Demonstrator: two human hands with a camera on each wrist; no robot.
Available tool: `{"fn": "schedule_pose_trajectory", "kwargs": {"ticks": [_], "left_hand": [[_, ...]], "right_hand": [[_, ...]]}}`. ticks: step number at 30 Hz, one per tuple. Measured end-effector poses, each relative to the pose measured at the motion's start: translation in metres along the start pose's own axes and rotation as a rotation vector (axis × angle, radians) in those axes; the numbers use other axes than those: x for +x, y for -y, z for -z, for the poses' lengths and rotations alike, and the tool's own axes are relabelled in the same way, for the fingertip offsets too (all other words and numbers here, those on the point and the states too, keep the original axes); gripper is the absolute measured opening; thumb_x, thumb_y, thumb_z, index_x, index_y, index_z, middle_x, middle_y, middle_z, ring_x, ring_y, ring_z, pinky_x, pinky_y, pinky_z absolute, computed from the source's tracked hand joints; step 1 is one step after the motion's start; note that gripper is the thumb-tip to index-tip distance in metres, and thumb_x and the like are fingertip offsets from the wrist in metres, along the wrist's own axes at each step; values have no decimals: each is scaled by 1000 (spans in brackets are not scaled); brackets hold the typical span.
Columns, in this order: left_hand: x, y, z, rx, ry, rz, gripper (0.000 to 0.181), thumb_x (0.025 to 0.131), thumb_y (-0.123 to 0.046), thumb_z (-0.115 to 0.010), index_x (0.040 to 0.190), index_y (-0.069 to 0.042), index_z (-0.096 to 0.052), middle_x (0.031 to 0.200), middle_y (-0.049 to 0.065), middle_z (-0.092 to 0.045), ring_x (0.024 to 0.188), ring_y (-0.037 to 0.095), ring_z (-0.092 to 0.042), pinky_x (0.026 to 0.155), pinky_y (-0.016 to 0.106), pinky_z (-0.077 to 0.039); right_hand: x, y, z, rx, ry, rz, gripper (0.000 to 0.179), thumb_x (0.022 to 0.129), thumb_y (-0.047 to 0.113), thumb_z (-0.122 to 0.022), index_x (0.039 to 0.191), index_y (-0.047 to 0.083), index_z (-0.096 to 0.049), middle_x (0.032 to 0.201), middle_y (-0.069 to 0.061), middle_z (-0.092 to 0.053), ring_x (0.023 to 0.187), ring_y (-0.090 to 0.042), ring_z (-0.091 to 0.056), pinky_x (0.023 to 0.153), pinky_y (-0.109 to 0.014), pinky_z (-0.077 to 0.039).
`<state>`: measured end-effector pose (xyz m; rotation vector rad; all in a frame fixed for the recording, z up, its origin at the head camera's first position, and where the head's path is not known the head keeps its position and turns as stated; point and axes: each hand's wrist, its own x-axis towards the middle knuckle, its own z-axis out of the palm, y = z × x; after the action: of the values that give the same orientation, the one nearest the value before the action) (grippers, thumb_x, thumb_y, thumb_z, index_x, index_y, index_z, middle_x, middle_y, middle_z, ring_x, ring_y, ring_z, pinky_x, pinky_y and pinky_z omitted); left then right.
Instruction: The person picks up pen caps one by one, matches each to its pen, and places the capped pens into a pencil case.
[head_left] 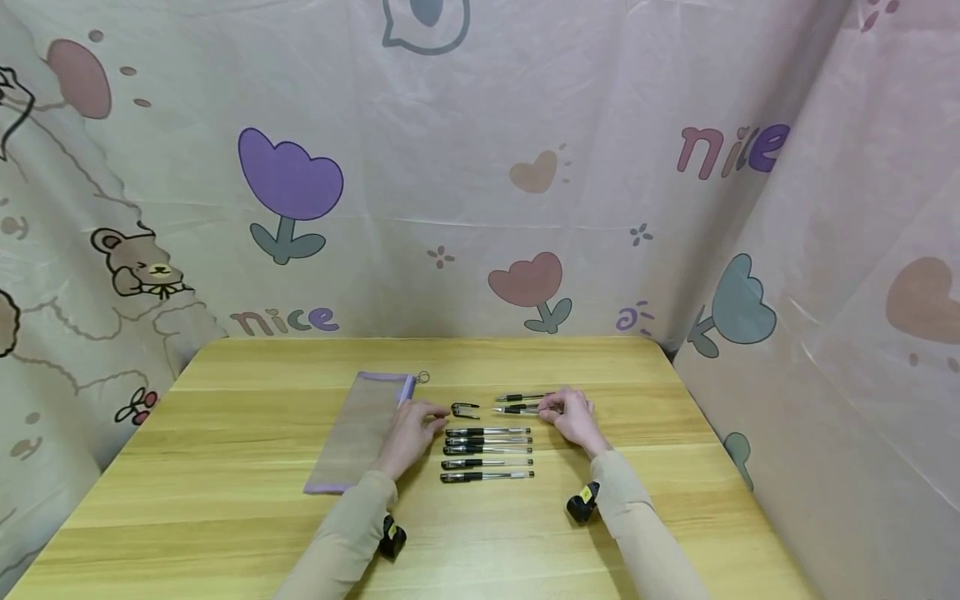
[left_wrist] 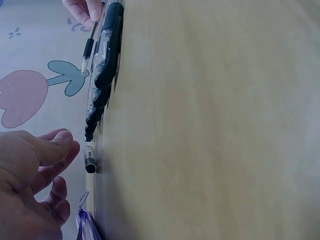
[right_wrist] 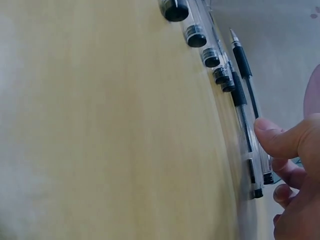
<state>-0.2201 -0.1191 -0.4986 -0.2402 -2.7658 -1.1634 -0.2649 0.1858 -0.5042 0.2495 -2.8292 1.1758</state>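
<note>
Centrally, a row of five capped black gel pens (head_left: 472, 450) lies on the wood-grain table (head_left: 225, 450), roughly parallel, their capped ends pointing towards the person's left. Beyond the row, an uncapped pen (head_left: 525, 397) rests on the table with its point to the left. Beside it, the right hand (head_left: 572, 417) pinches a second uncapped pen (right_wrist: 253, 95) near its rear end between thumb and fingers; the right wrist view shows this pen tilted, its metal tip raised above the tabletop. The left hand (head_left: 407, 433) is well apart from the right; it grips nothing visible, its fingers loosely bent with the thumb close against the forefinger. Just beside these fingertips lies loose pen-cap material (head_left: 465, 410), set beyond the row's left end; whether it is one cap or two cannot be told. To the left is a flat mesh pouch (head_left: 348, 437) with lilac edging and a metal ring (head_left: 423, 377) at its far right corner. The left hand overlaps the pouch's right side in the head view, though contact cannot be determined. A small black device (head_left: 582, 502) sits at the right wrist. Behind the table hangs a printed curtain (head_left: 420, 167) bearing tulips, hearts and lettering.
</note>
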Motion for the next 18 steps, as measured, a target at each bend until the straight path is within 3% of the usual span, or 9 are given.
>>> {"fn": "schedule_pose_trajectory", "kwargs": {"ticks": [9,14,18], "left_hand": [[10,-8,-3,-73,-43,-121,18,87,-3,-74,105,-3,-76,103,11,-78,102,31,-71,98,49,-52],[13,-8,-9,-36,-50,-121,15,87,-5,-75,102,-4,-77,98,9,-78,97,29,-71,93,47,-53],[16,-6,-12,-9,-64,-122,13,87,-6,-76,100,-6,-78,95,7,-78,94,27,-71,88,46,-54]], "right_hand": [[-8,3,3,-19,9,13,5,87,9,-74,91,11,-76,117,-13,-69,117,-35,-51,105,-54,-24],[-14,6,6,3,24,33,5,88,9,-73,92,11,-75,121,-15,-72,121,-38,-54,102,-55,-25],[-15,8,8,3,39,36,4,89,10,-73,92,12,-75,117,-13,-74,109,-33,-61,98,-51,-27]]}}
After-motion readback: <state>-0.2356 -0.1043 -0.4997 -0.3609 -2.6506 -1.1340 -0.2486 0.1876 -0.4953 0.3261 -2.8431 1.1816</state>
